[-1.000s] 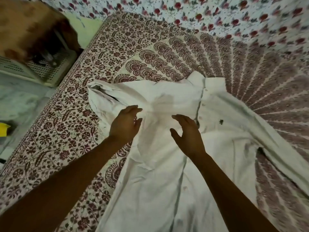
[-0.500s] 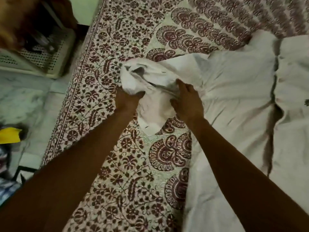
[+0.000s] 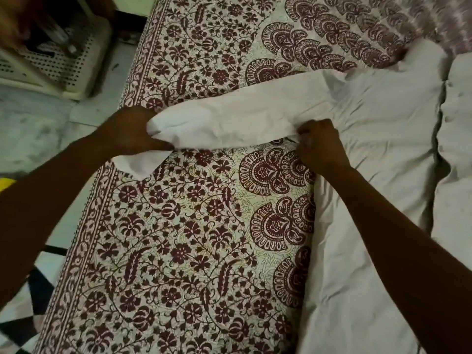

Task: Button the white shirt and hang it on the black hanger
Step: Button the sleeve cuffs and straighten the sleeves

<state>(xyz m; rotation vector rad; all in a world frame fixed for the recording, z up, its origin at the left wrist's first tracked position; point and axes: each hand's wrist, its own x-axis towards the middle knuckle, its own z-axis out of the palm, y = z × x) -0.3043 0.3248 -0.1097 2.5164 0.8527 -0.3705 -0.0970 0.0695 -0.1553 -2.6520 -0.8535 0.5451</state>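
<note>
The white shirt (image 3: 383, 139) lies front-up on the patterned bed, its buttoned placket running down the right side of the view. One sleeve (image 3: 237, 118) stretches out flat to the left across the bedspread. My left hand (image 3: 132, 131) grips the cuff end of that sleeve near the bed's edge. My right hand (image 3: 319, 144) pinches the sleeve's lower edge close to the armpit. No black hanger is in view.
The maroon floral bedspread (image 3: 184, 238) fills the middle. Left of the bed is pale floor with a white perforated plastic basket (image 3: 58, 62) at the top left and a yellow object (image 3: 6, 183) at the left edge.
The view swung left. The bunched sleeve has been pulled out straight to the left; my left hand moved to the cuff and my right hand to the sleeve's base.
</note>
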